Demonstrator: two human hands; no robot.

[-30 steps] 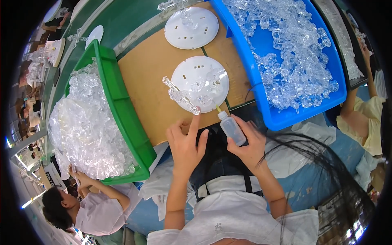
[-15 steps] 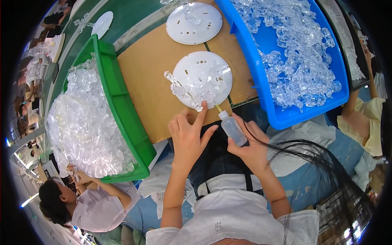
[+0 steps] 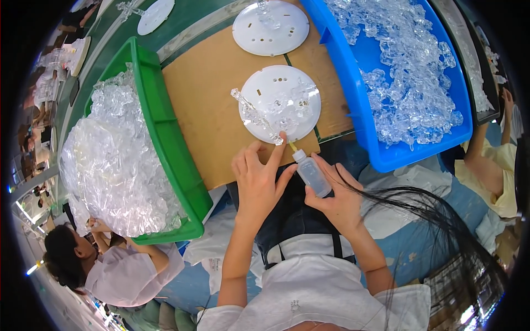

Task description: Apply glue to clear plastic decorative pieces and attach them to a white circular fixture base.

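Observation:
My right hand (image 3: 340, 199) is closed around a translucent squeeze bottle (image 3: 314, 177), which tilts up and to the left. The bottle's thin yellow nozzle (image 3: 292, 146) comes up to the near rim of a round white plate (image 3: 255, 88) with small holes. Across the plate lies a clear rod-like plastic piece (image 3: 253, 115), with other clear parts (image 3: 295, 102) beside it. The index finger of my left hand (image 3: 258, 175) reaches to the rod's near end and appears to touch it. That hand's thumb is spread apart, and I see nothing gripped in it.
On the left, a green bin (image 3: 170, 140) holds clear plastic parts in bags. A blue bin (image 3: 361, 110) of clear parts stands on the right. Behind is another white plate (image 3: 248, 30); both plates rest on brown cardboard (image 3: 204, 105). A co-worker (image 3: 118, 270) sits at left.
The view has shifted slightly, so the plates and bins sit a little differently in it. My left index finger stays at the rod's end, and my right hand keeps the bottle near the plate.

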